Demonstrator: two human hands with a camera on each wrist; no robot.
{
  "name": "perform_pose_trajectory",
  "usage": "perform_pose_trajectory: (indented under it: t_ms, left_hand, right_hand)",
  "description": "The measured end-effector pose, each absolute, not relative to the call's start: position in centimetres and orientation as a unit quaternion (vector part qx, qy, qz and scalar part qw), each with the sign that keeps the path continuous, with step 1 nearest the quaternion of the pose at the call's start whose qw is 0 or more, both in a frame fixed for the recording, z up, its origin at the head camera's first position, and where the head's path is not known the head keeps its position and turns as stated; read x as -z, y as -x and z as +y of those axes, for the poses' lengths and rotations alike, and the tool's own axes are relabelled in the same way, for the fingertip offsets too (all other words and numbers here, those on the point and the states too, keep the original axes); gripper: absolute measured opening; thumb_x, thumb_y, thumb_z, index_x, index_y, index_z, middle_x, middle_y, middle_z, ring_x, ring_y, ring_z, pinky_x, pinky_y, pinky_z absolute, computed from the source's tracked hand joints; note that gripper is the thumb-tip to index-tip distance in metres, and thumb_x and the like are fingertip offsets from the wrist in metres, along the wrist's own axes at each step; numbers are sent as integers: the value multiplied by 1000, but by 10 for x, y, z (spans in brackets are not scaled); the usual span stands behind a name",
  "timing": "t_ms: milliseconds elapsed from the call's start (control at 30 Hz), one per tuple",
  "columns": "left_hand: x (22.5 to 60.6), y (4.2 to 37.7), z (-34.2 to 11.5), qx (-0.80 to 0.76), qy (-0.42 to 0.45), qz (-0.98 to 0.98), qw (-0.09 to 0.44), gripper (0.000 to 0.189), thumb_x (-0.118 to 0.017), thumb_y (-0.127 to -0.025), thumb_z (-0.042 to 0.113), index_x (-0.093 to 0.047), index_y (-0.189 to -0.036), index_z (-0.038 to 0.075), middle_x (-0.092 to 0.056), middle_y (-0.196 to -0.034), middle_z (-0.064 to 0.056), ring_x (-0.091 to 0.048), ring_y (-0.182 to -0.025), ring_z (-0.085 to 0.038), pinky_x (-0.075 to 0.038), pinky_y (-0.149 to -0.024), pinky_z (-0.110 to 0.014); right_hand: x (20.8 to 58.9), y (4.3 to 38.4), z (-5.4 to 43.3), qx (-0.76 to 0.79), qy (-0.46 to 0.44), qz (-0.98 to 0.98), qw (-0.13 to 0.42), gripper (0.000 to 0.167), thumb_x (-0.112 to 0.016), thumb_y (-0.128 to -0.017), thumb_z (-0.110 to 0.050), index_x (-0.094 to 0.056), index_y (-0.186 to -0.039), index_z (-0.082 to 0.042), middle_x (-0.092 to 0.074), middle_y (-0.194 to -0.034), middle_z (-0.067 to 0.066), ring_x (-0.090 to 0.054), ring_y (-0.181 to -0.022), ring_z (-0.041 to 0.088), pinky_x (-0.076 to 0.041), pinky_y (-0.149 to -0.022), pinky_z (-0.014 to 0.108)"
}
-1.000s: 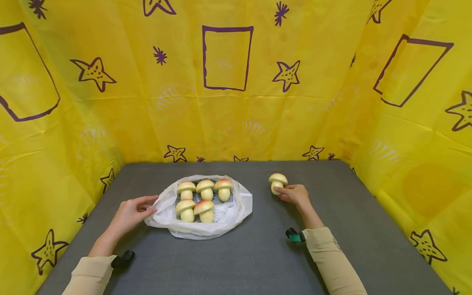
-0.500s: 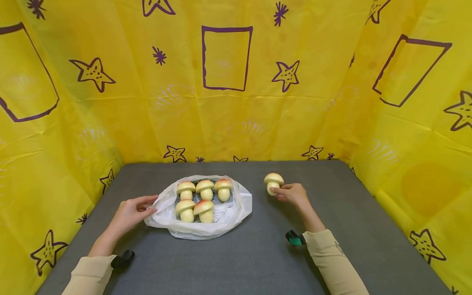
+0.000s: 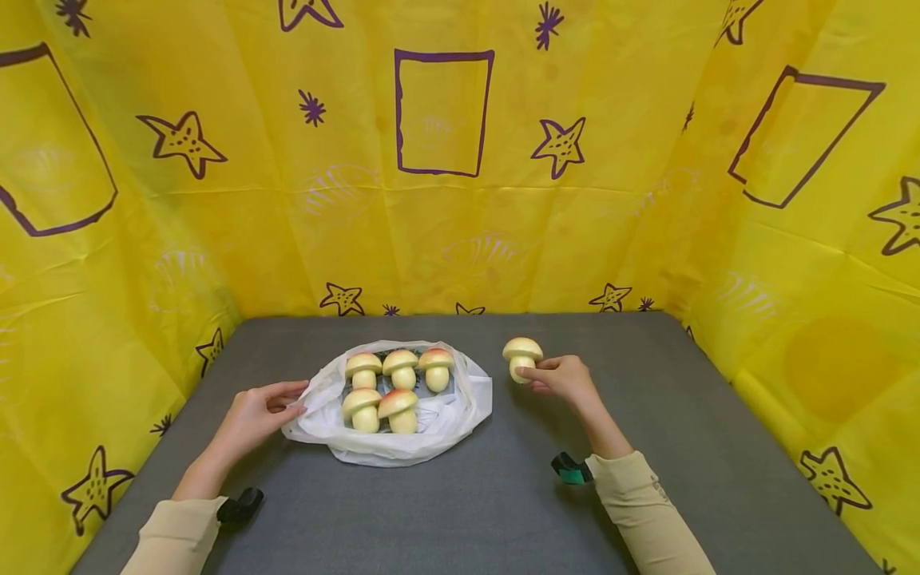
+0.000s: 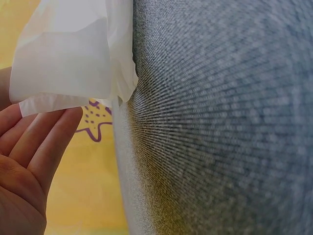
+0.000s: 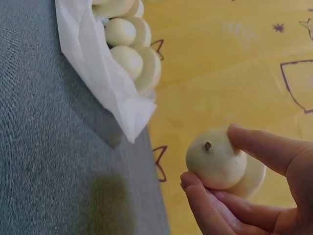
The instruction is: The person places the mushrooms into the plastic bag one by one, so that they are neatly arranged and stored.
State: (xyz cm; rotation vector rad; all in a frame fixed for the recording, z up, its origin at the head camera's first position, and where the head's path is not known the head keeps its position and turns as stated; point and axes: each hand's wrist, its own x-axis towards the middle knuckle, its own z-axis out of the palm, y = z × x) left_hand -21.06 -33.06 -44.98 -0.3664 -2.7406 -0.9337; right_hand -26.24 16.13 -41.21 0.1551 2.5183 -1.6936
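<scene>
A white plastic bag (image 3: 388, 455) lies spread on the grey table, its mouth facing up. Several toy mushrooms (image 3: 400, 403) with cream stems and yellow-red caps sit inside it in two rows. At the bag's left rim, my left hand (image 3: 255, 415) pinches the edge between thumb and fingers; the left wrist view shows the film (image 4: 63, 63) caught there. To the right of the bag, my right hand (image 3: 568, 379) holds another mushroom (image 3: 522, 349) by its stem, cap up. A small dark spot marks that stem's base (image 5: 215, 159) in the right wrist view.
The grey table (image 3: 446, 519) reaches back to a yellow patterned cloth (image 3: 446, 263), which also hangs at both sides. The bag's right corner (image 3: 481, 395) sticks out toward the right hand.
My right hand has moved slowly left with the mushroom, closer to the bag. The left hand, the bag and the mushrooms in it have stayed put.
</scene>
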Motion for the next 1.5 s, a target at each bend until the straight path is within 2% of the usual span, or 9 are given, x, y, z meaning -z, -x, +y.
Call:
perform_pose_trajectory:
  t_ms: [400,833,1033,1267,1500]
  left_hand:
    - [448,211,-330,322,121,-933,108,39,-74,-82,23,-68,-118,9,-70,-109,-11,-67,-83,-7,-53,-70,-16]
    - [451,212,-331,325,129,-929,118,38,-75,-82,24,-68,-117,9,-71,-107,-11,-66,-81,1,-53,-68,-14]
    - [449,212,-330,323,128,-930,117,38,-75,-82,23,-68,-117,9,-71,-107,-11,-67,-81,-2,-53,-69,-14]
    - [447,210,-331,324,121,-932,110,38,-74,-82,24,-68,-117,8,-71,-108,-12,-68,-82,-7,-52,-69,-14]
    - [445,210,-331,326,124,-930,115,37,-75,-82,21,-68,-116,7,-71,-107,-13,-68,-81,-7,-53,-68,-14]
  right_hand:
    - [408,258,145,528,-31,846,59,51,-81,-73,-34,-70,-102,7,-73,-80,16,-72,-80,31,-57,-77,40]
    - [405,254,120,507,-7,859,66,47,-83,-71,-35,-73,-96,3,-73,-77,13,-71,-78,31,-57,-75,40]
    - [407,253,109,495,2,866,75,42,-83,-70,-37,-75,-91,-1,-73,-76,11,-72,-77,29,-57,-75,39]
    - [409,252,100,488,23,870,69,37,-84,-69,-36,-75,-84,-3,-72,-70,7,-72,-72,26,-58,-68,36]
    - [411,250,89,478,40,874,84,39,-83,-69,-39,-75,-83,-4,-72,-69,7,-71,-65,20,-58,-69,40]
